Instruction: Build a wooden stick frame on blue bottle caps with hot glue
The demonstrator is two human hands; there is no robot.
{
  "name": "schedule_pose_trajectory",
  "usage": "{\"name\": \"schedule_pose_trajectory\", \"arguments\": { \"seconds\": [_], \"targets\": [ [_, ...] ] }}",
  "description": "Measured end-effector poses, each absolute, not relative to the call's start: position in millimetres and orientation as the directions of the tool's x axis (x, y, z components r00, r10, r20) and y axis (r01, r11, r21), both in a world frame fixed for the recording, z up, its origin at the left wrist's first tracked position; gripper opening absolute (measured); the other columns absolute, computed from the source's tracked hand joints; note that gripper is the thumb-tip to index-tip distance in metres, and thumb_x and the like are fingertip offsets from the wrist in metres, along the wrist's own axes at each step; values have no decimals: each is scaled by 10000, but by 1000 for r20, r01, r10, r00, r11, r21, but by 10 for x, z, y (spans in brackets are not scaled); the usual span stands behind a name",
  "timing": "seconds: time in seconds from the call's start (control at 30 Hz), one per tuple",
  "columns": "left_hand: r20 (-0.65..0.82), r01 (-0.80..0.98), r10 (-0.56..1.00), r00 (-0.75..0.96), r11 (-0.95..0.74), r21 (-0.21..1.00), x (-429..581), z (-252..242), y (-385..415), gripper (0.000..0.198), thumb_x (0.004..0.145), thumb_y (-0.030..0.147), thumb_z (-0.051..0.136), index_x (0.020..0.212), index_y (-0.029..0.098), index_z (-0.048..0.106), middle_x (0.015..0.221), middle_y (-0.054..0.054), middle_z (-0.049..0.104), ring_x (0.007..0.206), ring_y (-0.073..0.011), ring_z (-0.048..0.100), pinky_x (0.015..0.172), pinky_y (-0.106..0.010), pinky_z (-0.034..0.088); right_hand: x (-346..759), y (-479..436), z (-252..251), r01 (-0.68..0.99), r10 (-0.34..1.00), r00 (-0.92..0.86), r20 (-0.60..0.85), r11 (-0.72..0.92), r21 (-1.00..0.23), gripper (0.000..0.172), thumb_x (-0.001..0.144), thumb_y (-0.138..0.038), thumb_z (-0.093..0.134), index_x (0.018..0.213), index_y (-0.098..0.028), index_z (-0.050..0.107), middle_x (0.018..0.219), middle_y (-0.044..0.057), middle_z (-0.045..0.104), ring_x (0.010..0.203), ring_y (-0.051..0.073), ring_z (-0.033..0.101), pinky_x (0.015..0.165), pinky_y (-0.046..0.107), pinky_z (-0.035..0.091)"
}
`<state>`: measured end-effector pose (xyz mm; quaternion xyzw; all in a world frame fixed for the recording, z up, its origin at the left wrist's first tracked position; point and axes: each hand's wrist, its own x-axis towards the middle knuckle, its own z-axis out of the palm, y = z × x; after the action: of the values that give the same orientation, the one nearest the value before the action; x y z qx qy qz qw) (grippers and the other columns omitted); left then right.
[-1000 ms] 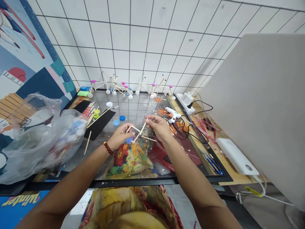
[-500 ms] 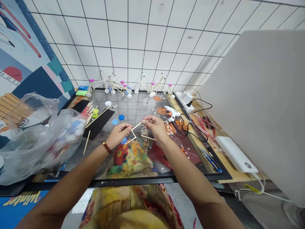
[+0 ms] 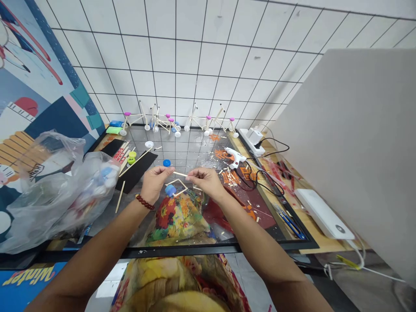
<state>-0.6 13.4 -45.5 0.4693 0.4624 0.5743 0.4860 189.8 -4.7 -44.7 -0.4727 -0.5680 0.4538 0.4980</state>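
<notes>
A short pale wooden stick (image 3: 180,174) spans the gap between my two hands, held above the glossy dark tabletop. My left hand (image 3: 154,182) pinches its left end between thumb and fingers. At the right end, the fingertips of my right hand (image 3: 206,180) are closed on it. Just below, a bent pale stick shape (image 3: 182,192) shows on the tabletop; I cannot tell how much of it is reflection. Blue bottle caps are close by, one blue cap (image 3: 167,163) behind my left hand and another blue cap (image 3: 170,190) in front of it.
Several stick models (image 3: 191,118) with white wheels stand along the back wall. A white glue gun (image 3: 235,157) lies at right among orange scraps and wood bits. Plastic bags (image 3: 74,190) fill the left side. Loose sticks rest by a black sheet (image 3: 138,171); a power bank (image 3: 323,214) is far right.
The stick between my hands has turned from slanted to nearly level. My left hand has shifted slightly left, and the bent stick shape now shows lower, apart from my fingers.
</notes>
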Motion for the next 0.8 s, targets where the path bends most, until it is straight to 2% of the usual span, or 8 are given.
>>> {"name": "schedule_pose_trajectory", "arguments": {
  "seconds": [0.1,0.2,0.4,0.5,0.57,0.67,0.73,0.8],
  "targets": [
    [-34,-352,998,-45,16,936,8,-437,131,310,557,353,907,635,144,693,636,-3,646,586,-85,548,587,-231,462,1863,-85,-449,144,979,-128,156,174,-974,233,659,-393,805,740,-181,751,607,-8,665,525,102,516,520,233,409],
    [-38,-461,999,32,48,886,26,-418,98,334,546,353,926,703,140,723,746,-41,708,708,-126,642,670,-263,527,1823,-104,-437,83,983,-122,136,146,-986,263,649,-418,808,716,-179,724,583,-7,648,505,110,524,501,237,411],
    [-28,-500,990,140,95,861,112,-407,-11,395,484,358,954,765,151,767,831,-61,760,822,-174,696,826,-325,547,1773,-115,-440,-3,993,-103,64,64,-998,368,624,-505,822,738,-185,682,590,-12,635,484,118,533,481,241,410],
    [-1,-472,982,190,92,877,140,-399,-51,379,568,382,919,819,141,768,823,-63,753,813,-174,696,824,-323,540,1853,-113,-438,138,980,-172,96,121,-983,335,735,-509,737,773,-181,679,619,-13,633,519,121,541,507,238,398],
    [21,-483,983,182,70,873,127,-380,-55,374,630,405,885,859,139,756,752,-37,721,789,-165,693,805,-310,540,1962,-107,-398,388,959,-262,110,209,-898,262,783,-439,712,791,-178,694,634,-12,635,564,126,552,544,234,385],
    [6,-506,985,172,83,859,76,-339,-34,387,685,401,851,946,147,722,660,16,642,726,-143,686,747,-281,550,2130,-95,-304,789,956,-294,10,248,-562,199,719,-330,796,841,-188,729,736,16,691,655,145,585,581,235,349],
    [-24,-505,983,180,113,856,47,-314,-19,389,715,382,831,994,150,694,655,25,627,692,-140,686,708,-275,561,2192,-88,-266,893,958,-270,-91,215,-394,155,717,-303,804,805,-194,739,760,31,710,670,151,591,580,240,333],
    [-54,-501,979,195,147,853,36,-302,-12,383,737,360,815,1024,149,673,681,10,651,701,-152,701,697,-280,572,2205,-82,-272,903,942,-300,-153,229,-364,79,764,-261,756,735,-192,733,713,31,705,640,142,579,576,241,333]
  ]
}}
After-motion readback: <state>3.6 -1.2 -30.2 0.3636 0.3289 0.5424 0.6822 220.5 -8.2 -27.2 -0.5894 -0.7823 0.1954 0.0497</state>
